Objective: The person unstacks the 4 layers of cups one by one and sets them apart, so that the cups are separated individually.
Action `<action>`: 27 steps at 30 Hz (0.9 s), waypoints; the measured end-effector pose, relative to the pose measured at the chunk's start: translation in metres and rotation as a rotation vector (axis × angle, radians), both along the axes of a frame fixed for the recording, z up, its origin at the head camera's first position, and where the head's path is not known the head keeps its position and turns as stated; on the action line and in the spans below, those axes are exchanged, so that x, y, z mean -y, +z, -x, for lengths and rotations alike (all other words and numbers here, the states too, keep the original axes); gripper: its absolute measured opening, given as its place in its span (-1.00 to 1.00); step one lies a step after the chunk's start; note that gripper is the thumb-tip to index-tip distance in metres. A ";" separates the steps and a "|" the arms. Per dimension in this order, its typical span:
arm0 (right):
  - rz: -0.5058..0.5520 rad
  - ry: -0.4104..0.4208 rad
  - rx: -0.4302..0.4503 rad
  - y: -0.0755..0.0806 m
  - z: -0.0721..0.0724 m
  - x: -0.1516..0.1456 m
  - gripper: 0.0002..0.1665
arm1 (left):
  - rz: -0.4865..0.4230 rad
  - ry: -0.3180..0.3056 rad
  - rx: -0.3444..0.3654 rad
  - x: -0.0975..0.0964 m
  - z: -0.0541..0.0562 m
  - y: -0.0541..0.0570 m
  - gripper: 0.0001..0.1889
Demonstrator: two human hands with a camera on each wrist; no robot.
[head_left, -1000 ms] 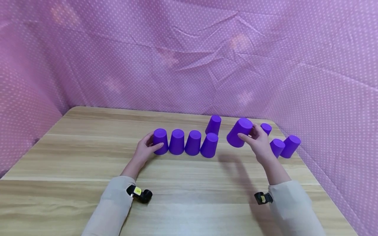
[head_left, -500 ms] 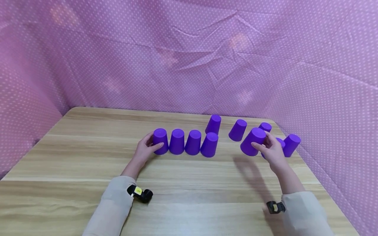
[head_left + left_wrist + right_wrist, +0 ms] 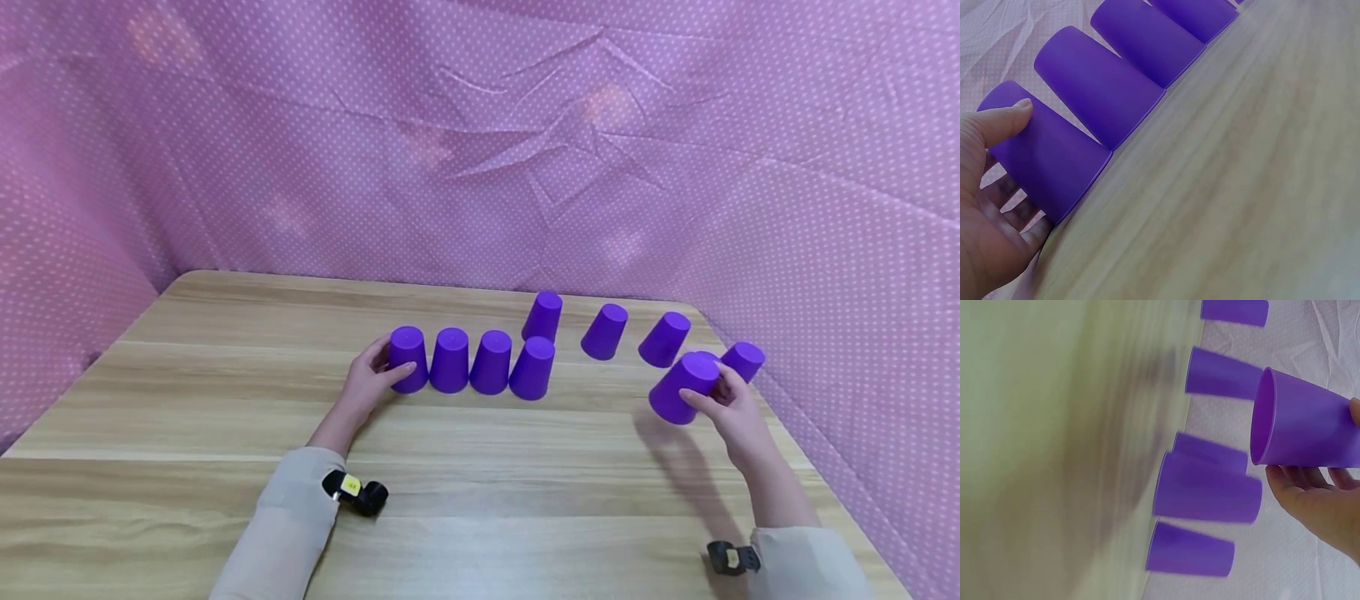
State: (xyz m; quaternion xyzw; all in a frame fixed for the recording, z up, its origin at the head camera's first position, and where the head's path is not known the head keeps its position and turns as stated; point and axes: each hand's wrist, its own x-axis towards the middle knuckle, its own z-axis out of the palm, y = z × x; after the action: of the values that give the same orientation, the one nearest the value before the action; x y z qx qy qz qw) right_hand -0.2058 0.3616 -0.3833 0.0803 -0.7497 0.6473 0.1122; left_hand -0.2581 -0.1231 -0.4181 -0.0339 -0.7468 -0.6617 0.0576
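My left hand grips the leftmost purple cup of a row of upside-down cups, thumb on its near side. In the left wrist view that cup stands rim-down on the table. My right hand holds another purple cup by its sides, base up, above the table at the right. From the right wrist, the held cup's open rim shows, apart from the tabletop. Beside the left-held cup stand the second cup, third cup and fourth cup of the row.
Behind the row's right end stands a purple cup. Farther right are two more, a cup and a cup. A cup near the right edge is partly hidden by my right hand. Pink dotted cloth hangs around the wooden table.
My right hand has carried its cup to the right and nearer to me, uncovering the cups behind. The left hand and the row stay as they were.
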 end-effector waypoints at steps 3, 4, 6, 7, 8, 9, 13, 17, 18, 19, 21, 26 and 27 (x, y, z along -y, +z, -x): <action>-0.075 -0.067 0.061 0.001 -0.009 -0.010 -0.31 | 0.003 -0.001 0.002 0.000 0.000 0.000 -0.33; -0.078 -0.090 0.076 -0.002 -0.009 -0.015 -0.30 | 0.002 -0.003 0.002 0.000 0.000 0.000 -0.33; -0.053 -0.103 0.082 -0.012 -0.006 -0.032 -0.30 | 0.000 -0.004 0.003 0.000 -0.001 0.000 -0.32; -0.075 -0.108 0.080 -0.019 -0.003 -0.043 -0.30 | -0.002 -0.004 0.004 0.000 -0.001 0.000 -0.33; -0.053 -0.104 0.058 -0.028 0.001 -0.055 -0.31 | -0.002 -0.003 0.006 0.000 -0.001 0.000 -0.33; -0.069 -0.109 0.056 -0.035 0.004 -0.066 -0.31 | -0.003 -0.002 0.006 -0.001 -0.001 0.000 -0.33; -0.068 -0.167 0.039 -0.048 0.007 -0.090 -0.33 | -0.003 0.008 0.011 -0.002 -0.001 0.001 -0.33; 0.003 -0.201 0.068 -0.045 0.002 -0.100 -0.31 | 0.001 0.012 0.014 -0.002 0.000 0.001 -0.32; 0.041 -0.198 0.051 -0.054 0.006 -0.111 -0.32 | 0.001 0.012 0.015 -0.002 0.000 0.001 -0.32; 0.063 -0.199 0.052 -0.053 0.005 -0.113 -0.34 | 0.000 0.012 0.014 -0.002 -0.001 0.001 -0.32; 0.098 -0.202 0.061 -0.052 0.005 -0.117 -0.38 | 0.000 0.007 0.011 -0.001 -0.001 0.001 -0.31; 0.154 -0.211 0.110 -0.049 0.005 -0.127 -0.39 | 0.006 0.009 0.021 0.000 -0.001 0.000 -0.30; 0.163 -0.210 0.124 -0.049 0.005 -0.129 -0.36 | 0.009 0.010 0.021 0.000 -0.001 0.000 -0.31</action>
State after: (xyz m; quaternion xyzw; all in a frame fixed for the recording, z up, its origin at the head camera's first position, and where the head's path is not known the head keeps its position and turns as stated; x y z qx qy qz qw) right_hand -0.2107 0.4905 -0.4321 -0.0481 -0.7044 0.6943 0.1392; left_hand -0.2568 -0.1229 -0.4177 -0.0234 -0.7504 -0.6584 0.0531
